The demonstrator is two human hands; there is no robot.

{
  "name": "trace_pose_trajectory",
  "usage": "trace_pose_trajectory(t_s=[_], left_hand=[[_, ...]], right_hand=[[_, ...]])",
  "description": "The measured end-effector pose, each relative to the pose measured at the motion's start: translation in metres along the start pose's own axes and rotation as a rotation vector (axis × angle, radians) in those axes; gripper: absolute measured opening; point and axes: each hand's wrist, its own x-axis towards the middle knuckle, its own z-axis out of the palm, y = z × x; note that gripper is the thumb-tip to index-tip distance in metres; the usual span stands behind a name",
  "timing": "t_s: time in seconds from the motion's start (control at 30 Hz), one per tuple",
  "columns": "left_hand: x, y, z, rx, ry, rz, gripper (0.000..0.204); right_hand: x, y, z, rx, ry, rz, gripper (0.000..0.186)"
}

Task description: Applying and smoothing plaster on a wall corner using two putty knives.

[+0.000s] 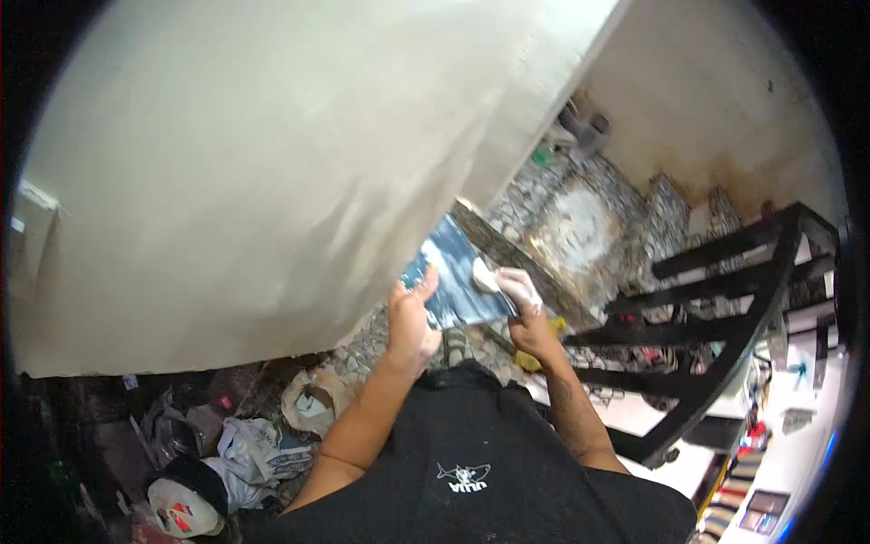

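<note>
In front of my body I hold a flat, dark blue, glossy sheet (456,283) smeared with white; its exact kind I cannot make out. My left hand (412,317) grips its left edge, with the thumb lying on top. On the opposite edge, my right hand (519,292) is closed, and its fingers are coated in something white. A rounded white piece (485,275) lies against the sheet beside the right fingers; whether it is a lump or a tool cannot be told. The undersides of both hands are hidden.
A large pale wall panel (272,181) slants close on the left. Rubble (526,204) and a rough wooden beam (521,249) lie beyond the sheet. Black slatted stairs (698,331) rise at right. Bags (258,449) and a white bucket (186,508) crowd the lower left.
</note>
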Motion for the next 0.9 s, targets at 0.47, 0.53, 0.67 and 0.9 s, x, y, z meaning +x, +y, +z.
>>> trace_pose_trajectory(t_s=[0.47, 0.53, 0.67, 0.9], left_hand=[[-0.018, 0.009, -0.043, -0.119, -0.024, 0.111, 0.035], [-0.019, 0.007, -0.049, -0.129, 0.005, 0.144, 0.035], [-0.020, 0.002, -0.049, -0.143, -0.031, 0.111, 0.036], [-0.022, 0.013, -0.058, -0.084, 0.018, 0.123, 0.035]], right_hand=[[0.330, 0.115, -0.103, -0.075, 0.821, 0.051, 0.039], [0.354, 0.103, -0.105, -0.075, 0.799, 0.082, 0.039], [0.387, 0.119, -0.125, -0.105, 0.882, 0.006, 0.042], [0.408, 0.119, -0.121, -0.226, 1.029, 0.006, 0.048]])
